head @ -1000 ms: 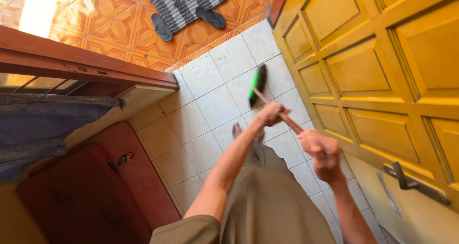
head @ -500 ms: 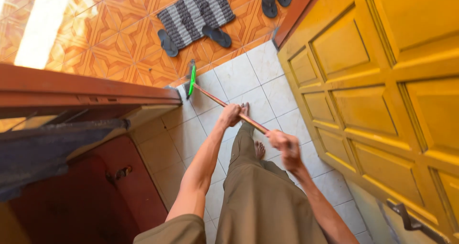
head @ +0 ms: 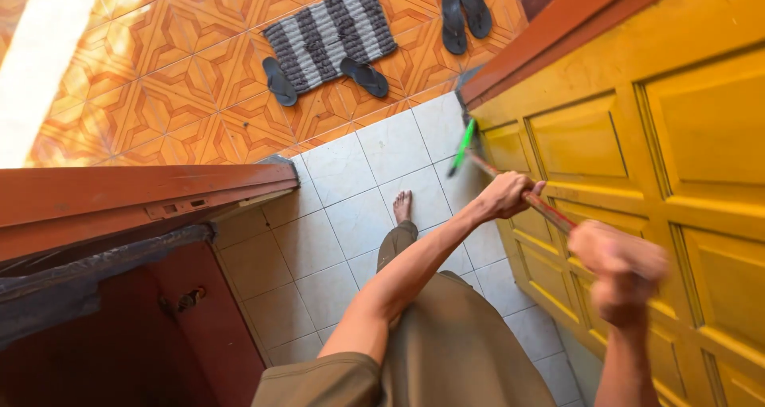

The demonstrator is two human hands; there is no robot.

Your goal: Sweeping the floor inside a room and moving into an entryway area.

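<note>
Both hands on the broom [head: 510, 185]. Left hand [head: 504, 196] is wrapped tight round the reddish shaft about midway down, acting as pivot. Right hand [head: 621, 267] is fisted round the upper end of the shaft, blurred, so I read it as the driving end; exact finger layout there I cannot tell.

Landmark: the yellow panelled door [head: 637, 160]. The green broom head [head: 462, 145] sits right against the door's bottom corner, where it meets the red-brown frame [head: 550, 44], on the white tiled floor [head: 358, 208]. The shaft runs up along the door face, close to it. Holding it that steep and tight to the door looks like the way to get bristles into the corner.

Bare foot [head: 402, 206] is planted on white tile, out from the door and clear of the broom head.

Away from the door, past the white tile edge: orange patterned tiles [head: 175, 80], a grey striped mat [head: 331, 31], one dark sandal at either lower corner of it [head: 279, 82] [head: 365, 77], and another pair [head: 466, 12] beyond the mat, nearer the frame. Opposite the door: a red-brown ledge [head: 143, 192] with dark cloth [head: 96, 275] under it.
</note>
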